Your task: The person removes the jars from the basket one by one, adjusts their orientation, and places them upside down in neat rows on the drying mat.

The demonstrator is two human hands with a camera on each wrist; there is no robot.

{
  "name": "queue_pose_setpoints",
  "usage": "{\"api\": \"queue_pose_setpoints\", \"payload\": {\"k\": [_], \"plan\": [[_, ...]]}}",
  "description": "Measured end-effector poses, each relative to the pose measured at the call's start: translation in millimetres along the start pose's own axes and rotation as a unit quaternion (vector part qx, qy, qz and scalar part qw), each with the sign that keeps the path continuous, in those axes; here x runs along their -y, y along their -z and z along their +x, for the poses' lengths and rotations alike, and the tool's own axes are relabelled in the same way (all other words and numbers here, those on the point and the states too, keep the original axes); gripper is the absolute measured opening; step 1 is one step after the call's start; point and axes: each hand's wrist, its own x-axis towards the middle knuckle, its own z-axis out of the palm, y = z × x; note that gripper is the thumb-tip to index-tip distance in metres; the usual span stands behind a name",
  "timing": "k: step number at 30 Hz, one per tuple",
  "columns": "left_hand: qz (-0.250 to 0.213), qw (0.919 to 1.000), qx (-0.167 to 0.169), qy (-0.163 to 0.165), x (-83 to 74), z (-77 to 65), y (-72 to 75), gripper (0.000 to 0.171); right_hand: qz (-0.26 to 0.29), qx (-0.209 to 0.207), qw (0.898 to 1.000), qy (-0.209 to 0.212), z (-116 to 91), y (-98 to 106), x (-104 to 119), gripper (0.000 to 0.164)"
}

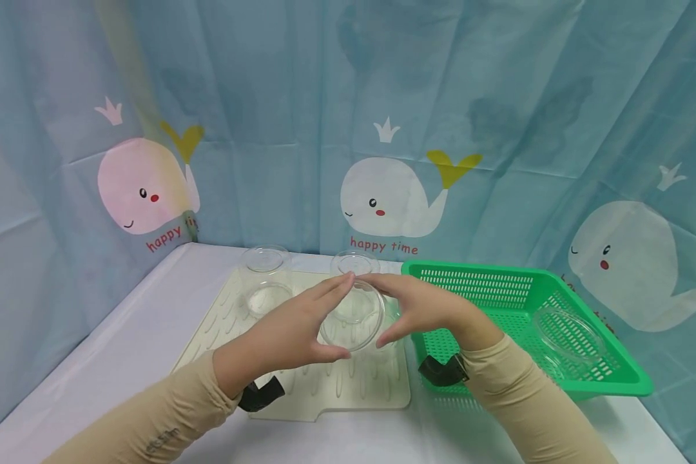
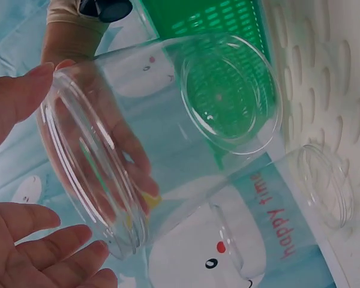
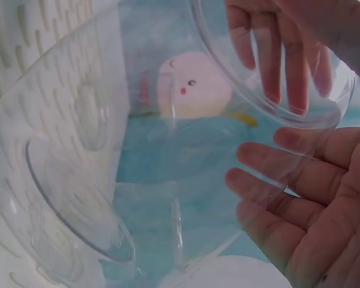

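Observation:
A clear plastic jar (image 1: 350,332) stands between my two hands, its ridged round rim turned up toward me. In the left wrist view, the jar (image 2: 162,126) lies across the picture. My left hand (image 1: 298,322) spans the rim from the left, thumb on one side and fingers on the other. From the right my right hand (image 1: 423,306) curves round the same rim, its fingers (image 3: 294,180) at the jar's wall in the right wrist view. Behind it a second clear jar (image 1: 354,258) shows partly; a third clear jar (image 1: 267,277) stands upright on the left.
Under the jars lies a cream ridged mat (image 1: 301,401) on a white-covered table (image 1: 122,322). At the right a green slotted basket (image 1: 481,267) holds clear round pieces (image 1: 568,335). A blue curtain (image 1: 301,116) with printed whales hangs behind the table.

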Motion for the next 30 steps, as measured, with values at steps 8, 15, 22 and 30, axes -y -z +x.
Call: {"api": "queue_pose_setpoints", "payload": {"k": [8, 15, 22, 30], "plan": [[0.011, 0.9999, 0.002, 0.009, 3.1, 0.8, -9.6, 0.102, -0.024, 0.010, 1.000, 0.010, 1.3, -2.1, 0.7, 0.094], [-0.002, 0.9997, -0.025, 0.001, 7.3, 0.5, -13.6, 0.102, -0.028, 0.015, 0.999, 0.015, 1.3, -2.9, -1.8, 0.094], [-0.017, 0.9984, -0.053, 0.000, 10.4, -0.9, -12.0, 0.099, -0.010, 0.003, 1.000, 0.013, -1.5, 2.0, -1.3, 0.089], [-0.067, 0.9942, -0.079, 0.031, 19.3, -4.3, -6.4, 0.096, 0.026, -0.055, 0.998, -0.003, -11.3, 13.1, -7.6, 0.071]]}}
